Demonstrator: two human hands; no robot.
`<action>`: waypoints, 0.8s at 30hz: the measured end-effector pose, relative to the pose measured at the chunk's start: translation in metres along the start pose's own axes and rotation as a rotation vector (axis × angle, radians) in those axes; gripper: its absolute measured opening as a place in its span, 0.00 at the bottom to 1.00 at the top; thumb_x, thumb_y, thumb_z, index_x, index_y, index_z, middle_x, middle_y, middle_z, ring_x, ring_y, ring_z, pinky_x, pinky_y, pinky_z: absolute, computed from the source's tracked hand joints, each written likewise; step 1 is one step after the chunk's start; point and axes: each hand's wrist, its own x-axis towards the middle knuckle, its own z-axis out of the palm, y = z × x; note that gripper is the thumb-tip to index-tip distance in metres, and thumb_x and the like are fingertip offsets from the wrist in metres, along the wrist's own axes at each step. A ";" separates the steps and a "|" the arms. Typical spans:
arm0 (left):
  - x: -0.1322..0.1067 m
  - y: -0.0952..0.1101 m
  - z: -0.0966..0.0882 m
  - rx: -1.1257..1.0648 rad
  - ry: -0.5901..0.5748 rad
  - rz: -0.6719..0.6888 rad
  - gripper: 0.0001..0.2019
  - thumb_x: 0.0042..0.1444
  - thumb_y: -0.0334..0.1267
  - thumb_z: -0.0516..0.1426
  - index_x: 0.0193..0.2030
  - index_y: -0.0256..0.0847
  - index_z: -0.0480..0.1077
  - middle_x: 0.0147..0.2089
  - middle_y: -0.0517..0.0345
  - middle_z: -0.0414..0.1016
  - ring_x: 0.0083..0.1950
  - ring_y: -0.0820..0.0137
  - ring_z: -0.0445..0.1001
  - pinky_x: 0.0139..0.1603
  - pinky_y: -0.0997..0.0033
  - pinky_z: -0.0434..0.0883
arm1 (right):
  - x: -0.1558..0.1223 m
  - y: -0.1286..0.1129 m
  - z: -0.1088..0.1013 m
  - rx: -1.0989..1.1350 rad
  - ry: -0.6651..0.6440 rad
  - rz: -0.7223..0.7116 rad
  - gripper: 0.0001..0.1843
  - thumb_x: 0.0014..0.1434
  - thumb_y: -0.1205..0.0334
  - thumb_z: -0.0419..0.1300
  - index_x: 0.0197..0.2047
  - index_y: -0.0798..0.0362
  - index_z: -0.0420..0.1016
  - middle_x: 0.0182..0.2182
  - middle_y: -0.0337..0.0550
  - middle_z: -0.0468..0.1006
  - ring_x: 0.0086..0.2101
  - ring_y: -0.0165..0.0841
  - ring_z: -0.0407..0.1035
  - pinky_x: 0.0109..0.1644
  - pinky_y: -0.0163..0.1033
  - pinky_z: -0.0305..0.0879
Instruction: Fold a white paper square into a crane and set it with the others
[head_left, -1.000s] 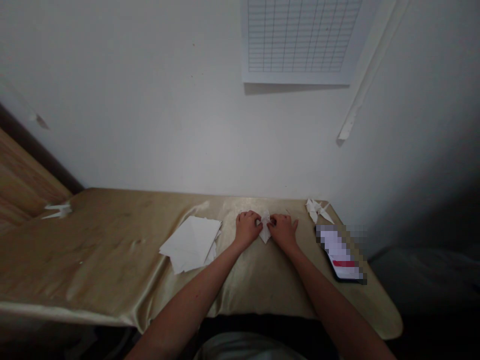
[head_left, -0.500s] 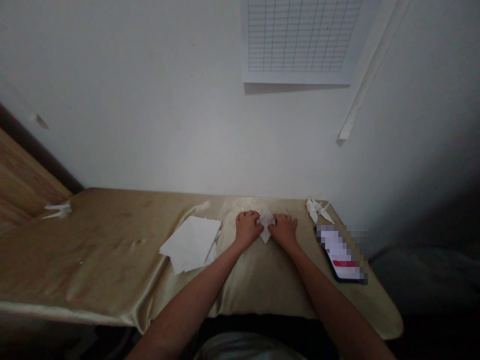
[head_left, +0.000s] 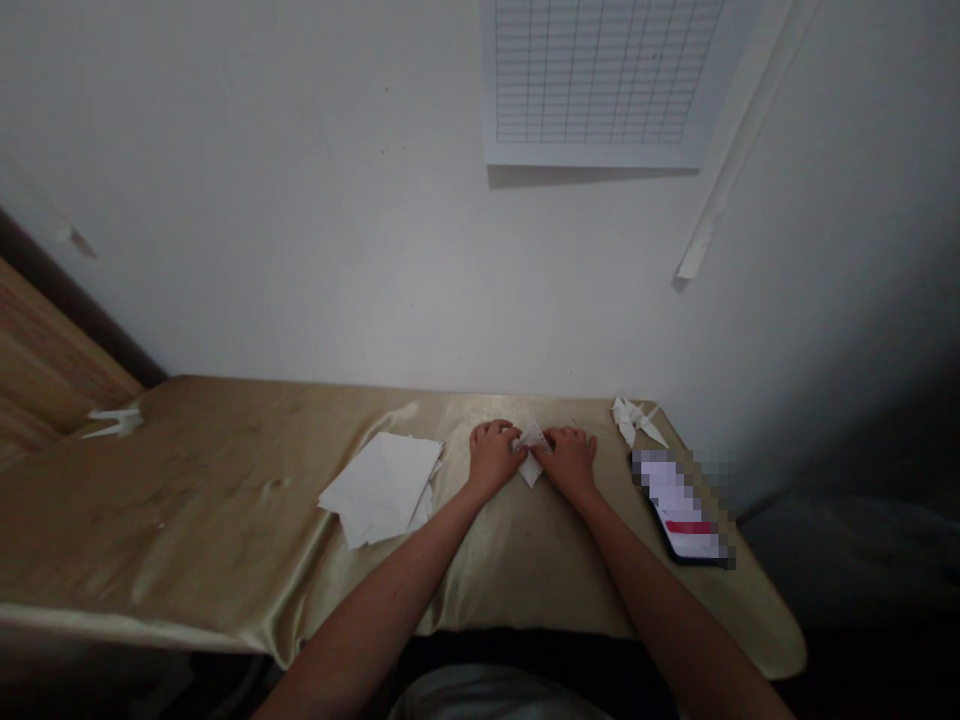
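A small folded piece of white paper (head_left: 532,474), diamond-shaped with a row of punched holes along its upper right edge, lies on the gold tablecloth between my hands. My left hand (head_left: 495,458) grips its left side, thumb and fingers closed at the edge. From the other side my right hand (head_left: 571,462) holds it, the thumb reaching over to the paper's middle. Both thumbs meet near the centre and cover part of the folds.
Left of my hands lies a stack of white paper sheets (head_left: 386,485). At the right are folded paper cranes (head_left: 636,421) and a phone (head_left: 679,510) with its screen lit. Another white folded paper (head_left: 116,421) sits at the table's far left. The wall (head_left: 300,200) rises behind.
My right thumb has moved left and in over the paper's middle, closing the space between the thumbs. The upper part of the paper looks a little narrower.
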 end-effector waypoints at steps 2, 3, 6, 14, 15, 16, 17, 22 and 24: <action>0.000 0.001 0.000 -0.002 -0.003 -0.006 0.15 0.58 0.42 0.62 0.51 0.49 0.79 0.61 0.56 0.74 0.62 0.56 0.65 0.67 0.54 0.56 | 0.000 -0.001 -0.001 -0.004 -0.013 0.009 0.17 0.62 0.52 0.58 0.51 0.49 0.79 0.52 0.51 0.77 0.59 0.48 0.61 0.68 0.61 0.37; 0.000 0.001 0.000 -0.003 -0.003 -0.008 0.14 0.58 0.41 0.61 0.51 0.49 0.79 0.61 0.56 0.74 0.62 0.56 0.65 0.67 0.54 0.56 | 0.001 -0.001 -0.001 -0.006 -0.017 0.011 0.17 0.62 0.53 0.58 0.51 0.49 0.79 0.52 0.51 0.77 0.59 0.48 0.61 0.68 0.61 0.37; 0.001 0.001 0.001 -0.001 0.000 -0.015 0.14 0.57 0.39 0.61 0.50 0.49 0.79 0.61 0.56 0.74 0.63 0.56 0.65 0.68 0.54 0.55 | 0.001 -0.001 -0.002 -0.020 -0.028 0.009 0.18 0.62 0.55 0.58 0.52 0.49 0.78 0.53 0.51 0.77 0.59 0.48 0.61 0.68 0.61 0.38; 0.001 -0.001 0.004 0.008 -0.004 0.001 0.19 0.56 0.39 0.60 0.55 0.46 0.77 0.61 0.52 0.73 0.63 0.54 0.64 0.69 0.52 0.54 | 0.001 -0.001 0.000 -0.059 -0.031 -0.011 0.19 0.62 0.57 0.56 0.54 0.50 0.77 0.54 0.53 0.75 0.59 0.49 0.60 0.68 0.62 0.39; 0.001 -0.001 0.004 0.007 -0.002 0.001 0.19 0.56 0.39 0.60 0.55 0.46 0.77 0.61 0.52 0.73 0.63 0.54 0.64 0.69 0.52 0.54 | 0.001 -0.001 0.000 -0.062 -0.031 -0.015 0.19 0.62 0.57 0.56 0.54 0.51 0.76 0.55 0.53 0.75 0.59 0.49 0.60 0.68 0.62 0.39; 0.001 -0.001 0.004 0.006 0.001 0.003 0.19 0.56 0.39 0.60 0.55 0.46 0.77 0.61 0.52 0.73 0.63 0.54 0.64 0.68 0.52 0.55 | 0.001 -0.001 0.000 -0.064 -0.031 -0.020 0.20 0.62 0.57 0.56 0.55 0.51 0.76 0.55 0.54 0.75 0.59 0.49 0.60 0.68 0.62 0.39; 0.001 -0.001 0.004 0.004 0.003 0.003 0.19 0.55 0.39 0.60 0.55 0.46 0.77 0.61 0.52 0.73 0.63 0.54 0.64 0.68 0.52 0.55 | 0.001 -0.001 0.001 -0.067 -0.030 -0.022 0.20 0.62 0.58 0.55 0.56 0.51 0.76 0.55 0.54 0.75 0.59 0.49 0.60 0.68 0.62 0.39; 0.000 -0.003 0.004 -0.012 0.007 0.008 0.19 0.55 0.39 0.60 0.54 0.46 0.77 0.61 0.54 0.74 0.63 0.55 0.64 0.68 0.53 0.55 | 0.003 0.003 0.001 -0.073 -0.042 -0.058 0.19 0.63 0.58 0.55 0.54 0.50 0.77 0.54 0.52 0.75 0.58 0.48 0.60 0.68 0.61 0.39; 0.000 -0.004 0.003 -0.013 0.002 0.012 0.19 0.56 0.39 0.60 0.54 0.46 0.77 0.61 0.54 0.73 0.63 0.54 0.63 0.69 0.53 0.54 | 0.005 0.007 0.001 -0.057 -0.053 -0.089 0.18 0.63 0.58 0.55 0.53 0.49 0.78 0.53 0.50 0.75 0.57 0.47 0.61 0.68 0.59 0.40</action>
